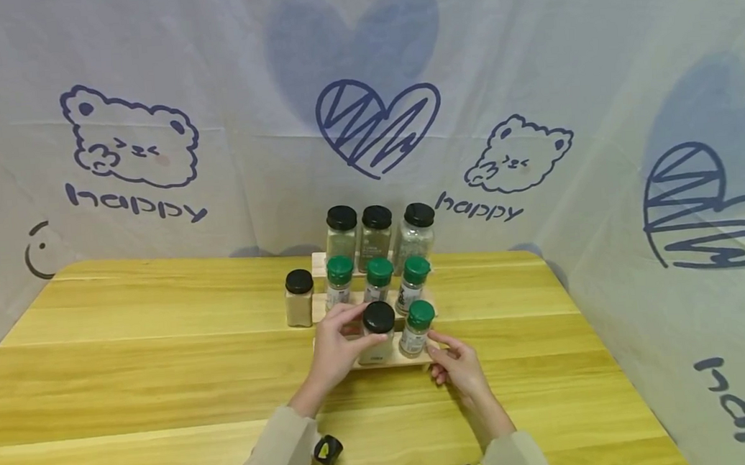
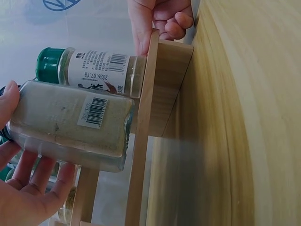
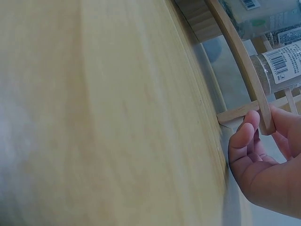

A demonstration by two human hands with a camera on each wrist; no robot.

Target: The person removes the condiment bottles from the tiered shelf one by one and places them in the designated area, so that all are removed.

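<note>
Pinching the rack's right edge (image 3: 267, 123), right fingers (image 3: 241, 139) have ample table (image 1: 522, 337) beyond; left fingers (image 2: 60, 186) grip a black-capped jar (image 2: 66, 125).

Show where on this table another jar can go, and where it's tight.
Bare table spreads from its left edge to the lone jar, and right of the rack, beyond the right hand. The rack is crowded: spice bottles stand close together, and the left hand holds a black-lidded jar at its front.

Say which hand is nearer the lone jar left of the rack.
Left. The left hand, gripping another jar, is in front and right of the lone jar; the right hand is farther, at the right end of the rack.
</note>
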